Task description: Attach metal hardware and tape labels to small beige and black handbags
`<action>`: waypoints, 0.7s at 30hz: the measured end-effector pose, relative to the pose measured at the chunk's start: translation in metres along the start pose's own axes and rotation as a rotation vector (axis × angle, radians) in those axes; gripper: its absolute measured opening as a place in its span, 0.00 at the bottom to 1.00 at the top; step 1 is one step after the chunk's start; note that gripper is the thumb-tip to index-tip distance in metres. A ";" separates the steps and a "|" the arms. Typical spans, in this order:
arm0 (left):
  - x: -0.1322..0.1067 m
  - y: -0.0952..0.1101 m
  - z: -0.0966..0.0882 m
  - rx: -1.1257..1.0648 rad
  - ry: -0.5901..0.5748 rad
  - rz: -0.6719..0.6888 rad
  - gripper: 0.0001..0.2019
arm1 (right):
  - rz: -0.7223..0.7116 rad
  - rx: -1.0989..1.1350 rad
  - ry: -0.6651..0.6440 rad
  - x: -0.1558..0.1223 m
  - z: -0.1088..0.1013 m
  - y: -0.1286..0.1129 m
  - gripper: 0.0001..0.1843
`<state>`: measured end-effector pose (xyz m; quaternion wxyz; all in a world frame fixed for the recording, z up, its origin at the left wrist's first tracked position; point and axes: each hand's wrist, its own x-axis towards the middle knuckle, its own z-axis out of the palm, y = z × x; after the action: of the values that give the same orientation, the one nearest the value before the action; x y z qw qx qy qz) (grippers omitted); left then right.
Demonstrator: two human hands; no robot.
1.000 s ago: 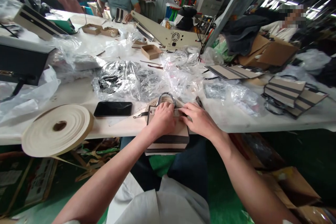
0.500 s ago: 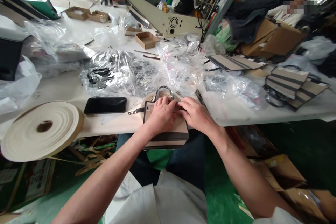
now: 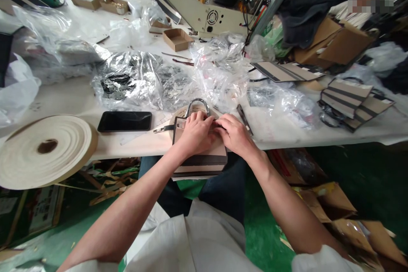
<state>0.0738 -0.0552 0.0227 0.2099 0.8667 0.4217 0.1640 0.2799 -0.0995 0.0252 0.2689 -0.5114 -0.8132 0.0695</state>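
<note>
A small beige and dark-striped handbag [image 3: 200,165] rests at the table's front edge, its looped handle [image 3: 196,104] standing up and wrapped in clear film. My left hand [image 3: 199,134] lies over the bag's upper front, fingers bent onto it near the top edge. At the top right corner my right hand [image 3: 232,131] pinches, thumb and fingers together; what sits between the fingertips is hidden. A dark strap with a metal end [image 3: 163,128] sticks out to the bag's left. Under and behind the bag is a roll of pale tape [image 3: 175,114].
A black phone [image 3: 125,121] and a big tape roll [image 3: 47,153] lie to the left. Clear plastic bags [image 3: 130,80] cover the middle. A dark tool [image 3: 244,119] lies right of my hand. Striped bag pieces [image 3: 347,97] are farther right. A beige machine [image 3: 207,19] stands behind.
The view has tilted and shifted slightly, so the far person now shows less. Both hands stay on the bag's upper edge, with only small finger movements.
</note>
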 end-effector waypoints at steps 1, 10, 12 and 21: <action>0.000 0.000 0.000 0.000 0.000 0.001 0.26 | 0.001 0.005 -0.002 0.001 -0.001 -0.001 0.10; 0.000 0.003 -0.006 0.002 -0.033 -0.032 0.33 | 0.291 0.393 0.111 0.000 -0.013 0.002 0.14; 0.002 0.002 -0.006 0.004 -0.039 -0.046 0.34 | 0.439 0.503 0.158 -0.001 -0.013 0.004 0.15; 0.005 0.002 -0.007 -0.025 -0.033 -0.054 0.32 | 0.545 0.628 0.117 0.005 -0.004 -0.007 0.16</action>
<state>0.0750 -0.0510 0.0300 0.2319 0.8550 0.4394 0.1490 0.2751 -0.0992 0.0331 0.4293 -0.6040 -0.5708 0.3535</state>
